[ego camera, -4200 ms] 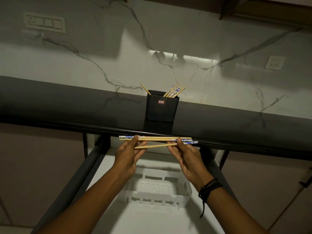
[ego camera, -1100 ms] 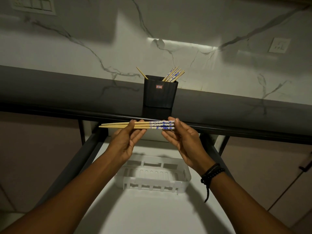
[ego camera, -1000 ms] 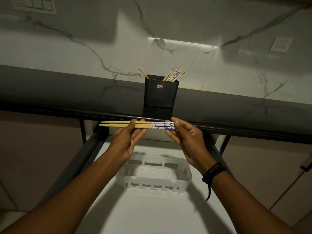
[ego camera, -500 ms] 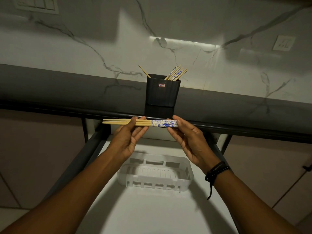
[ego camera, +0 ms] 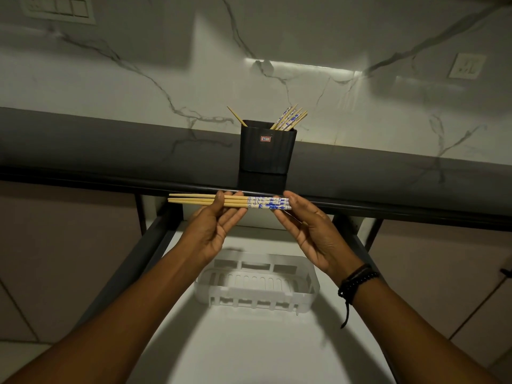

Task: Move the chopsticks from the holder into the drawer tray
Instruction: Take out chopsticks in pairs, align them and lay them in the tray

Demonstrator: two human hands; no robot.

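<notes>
chopsticks (ego camera: 235,203) lie level, bunched, above the white tray (ego camera: 257,296) in the open drawer (ego camera: 249,353). left hand (ego camera: 213,230) pinches their bare middle, thumb on top, fingers (ego camera: 234,217) beneath; right hand (ego camera: 307,231) pinches the blue-patterned end. the holder (ego camera: 267,152) stands behind on the table (ego camera: 110,145).

Outstretched left hand (ego camera: 212,231), right hand (ego camera: 309,235); fingers (ego camera: 235,214) pinched

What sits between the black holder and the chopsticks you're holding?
Head view: only the dark countertop's front edge lies between the holder and the held chopsticks; no other object.
</notes>
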